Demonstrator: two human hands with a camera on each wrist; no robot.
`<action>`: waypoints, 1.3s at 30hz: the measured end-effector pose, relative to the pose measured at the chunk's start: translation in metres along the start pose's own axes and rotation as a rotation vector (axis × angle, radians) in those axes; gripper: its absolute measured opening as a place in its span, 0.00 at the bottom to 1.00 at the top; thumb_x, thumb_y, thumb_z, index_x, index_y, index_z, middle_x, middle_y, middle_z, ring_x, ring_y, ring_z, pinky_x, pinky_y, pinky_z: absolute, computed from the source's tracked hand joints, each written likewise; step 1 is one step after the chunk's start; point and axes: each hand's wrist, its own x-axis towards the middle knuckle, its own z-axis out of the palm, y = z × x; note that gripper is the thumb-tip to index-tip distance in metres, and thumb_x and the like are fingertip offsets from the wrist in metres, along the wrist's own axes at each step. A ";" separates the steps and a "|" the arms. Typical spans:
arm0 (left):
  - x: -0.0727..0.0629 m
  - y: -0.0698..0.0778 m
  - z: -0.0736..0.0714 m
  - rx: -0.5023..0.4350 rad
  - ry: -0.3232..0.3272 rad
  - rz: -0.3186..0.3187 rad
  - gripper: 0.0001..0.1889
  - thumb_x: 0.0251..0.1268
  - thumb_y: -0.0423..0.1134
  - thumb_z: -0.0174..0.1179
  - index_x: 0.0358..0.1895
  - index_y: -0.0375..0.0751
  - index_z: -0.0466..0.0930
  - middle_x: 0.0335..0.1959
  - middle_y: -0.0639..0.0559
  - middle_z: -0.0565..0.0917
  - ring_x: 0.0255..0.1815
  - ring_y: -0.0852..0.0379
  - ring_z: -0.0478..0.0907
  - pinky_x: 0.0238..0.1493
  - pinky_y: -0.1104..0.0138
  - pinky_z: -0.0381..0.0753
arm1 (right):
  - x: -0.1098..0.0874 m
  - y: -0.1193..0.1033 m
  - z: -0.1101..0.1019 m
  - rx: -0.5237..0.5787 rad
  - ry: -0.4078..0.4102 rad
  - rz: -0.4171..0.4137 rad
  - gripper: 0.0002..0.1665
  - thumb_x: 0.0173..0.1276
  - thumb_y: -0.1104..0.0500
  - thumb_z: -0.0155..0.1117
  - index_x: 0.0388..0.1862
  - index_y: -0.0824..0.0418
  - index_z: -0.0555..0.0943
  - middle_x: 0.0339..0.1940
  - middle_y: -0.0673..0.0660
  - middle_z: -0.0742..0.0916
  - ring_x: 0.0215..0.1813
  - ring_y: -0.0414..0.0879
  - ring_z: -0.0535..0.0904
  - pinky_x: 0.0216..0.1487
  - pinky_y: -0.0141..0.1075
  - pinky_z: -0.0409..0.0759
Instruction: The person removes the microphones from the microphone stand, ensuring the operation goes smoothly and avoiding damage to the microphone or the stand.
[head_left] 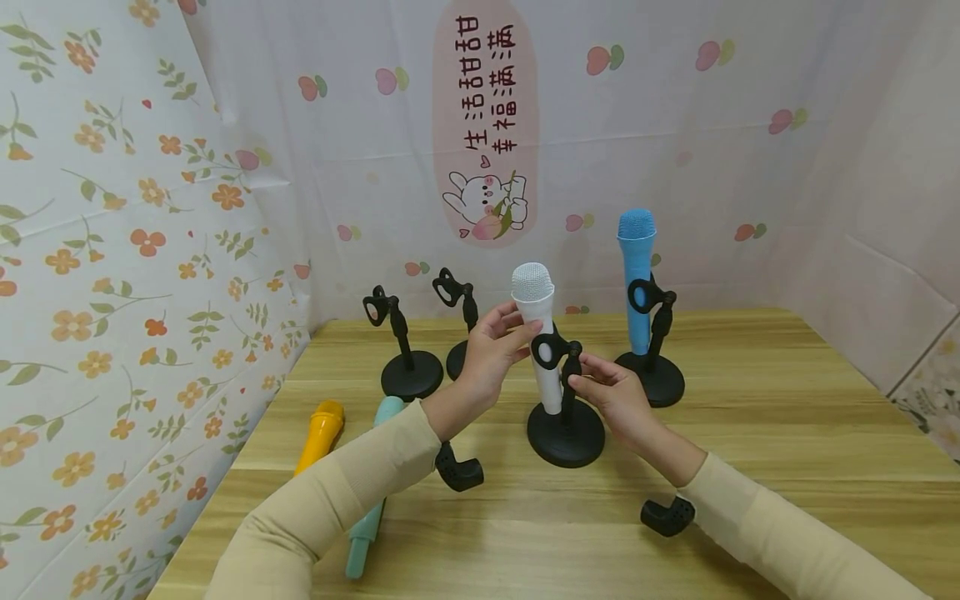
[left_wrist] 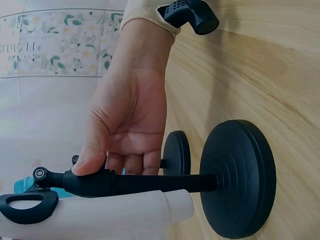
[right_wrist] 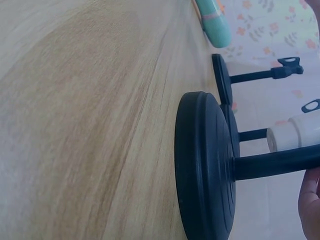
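Left hand [head_left: 483,358]: grasping, fingers and thumb around white mic [head_left: 534,310], just below grille. Right hand [head_left: 615,393]: grasping, thumb and fingertips pinching neck of black stand [head_left: 567,440].

White mic: one, between both hands, near upright with slight tilt, at clip [left_wrist: 49,204] of stand; lower end beside stem, clear of base. Depth of seating in clip: cannot tell. Probably light, stiff, smooth-shelled; liable to twist or slide under a loose pinch. Best hold: upper barrel, flare under grille as a stop. Grille probably easiest to dent; avoid squeezing.

Stand: one, just left of right hand, base flat on desk [head_left: 772,400]. Base probably heaviest part. Joint above neck probably apt to swivel under load; best hold on neck, below joint. Clip probably stiff with slight spring; avoid prying.

Also listed: blue mic [head_left: 637,262], upright at its own stand, beyond right hand. Spare stands [head_left: 412,375], two, beyond left hand and leftward. Yellow mic [head_left: 322,432] and teal mic [head_left: 365,529], lying left of left hand, partly behind sleeve.
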 end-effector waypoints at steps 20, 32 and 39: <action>0.001 -0.005 0.006 -0.014 0.058 0.037 0.21 0.62 0.32 0.66 0.59 0.40 0.76 0.52 0.46 0.81 0.48 0.53 0.77 0.49 0.60 0.78 | -0.004 -0.001 0.001 -0.110 0.031 -0.073 0.25 0.67 0.63 0.67 0.60 0.71 0.73 0.44 0.47 0.80 0.47 0.39 0.76 0.50 0.28 0.78; 0.002 -0.008 0.011 -0.016 0.055 0.094 0.22 0.61 0.31 0.67 0.58 0.40 0.74 0.53 0.46 0.80 0.49 0.52 0.76 0.51 0.59 0.78 | 0.000 -0.003 0.005 -0.174 0.058 -0.159 0.21 0.64 0.66 0.69 0.54 0.71 0.74 0.41 0.49 0.82 0.46 0.42 0.77 0.48 0.29 0.79; 0.003 -0.009 0.010 0.004 0.041 0.107 0.23 0.60 0.30 0.67 0.59 0.40 0.74 0.52 0.47 0.79 0.49 0.52 0.76 0.53 0.59 0.78 | 0.002 -0.005 0.004 -0.192 0.044 -0.197 0.20 0.62 0.70 0.69 0.52 0.73 0.74 0.38 0.49 0.81 0.43 0.41 0.76 0.46 0.28 0.80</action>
